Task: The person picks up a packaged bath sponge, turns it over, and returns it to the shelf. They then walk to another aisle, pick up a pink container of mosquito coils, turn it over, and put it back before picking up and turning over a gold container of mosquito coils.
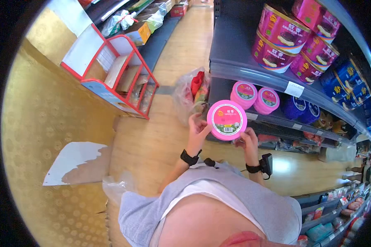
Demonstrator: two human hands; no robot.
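Note:
A round pink tub [226, 120] with a printed label is held up in front of the shelf, its lid facing me. My left hand [198, 126] grips its left edge between thumb and fingers. At its lower right edge, my right hand [247, 139] closes on the rim. Just behind it on the lower shelf stand more pink tubs, one stack at the left [244, 94] and another beside it [268, 100]. Black straps circle both wrists, and the right one carries a small dark device [266, 164].
Large magenta cans [276, 51] are stacked on the upper shelf [235, 49], with blue cans [342, 88] farther right. Purple containers [296, 108] stand right of the pink tubs. A plastic bag [185, 92] sits by the shelf's end. A red-edged rack [123, 76] is at left.

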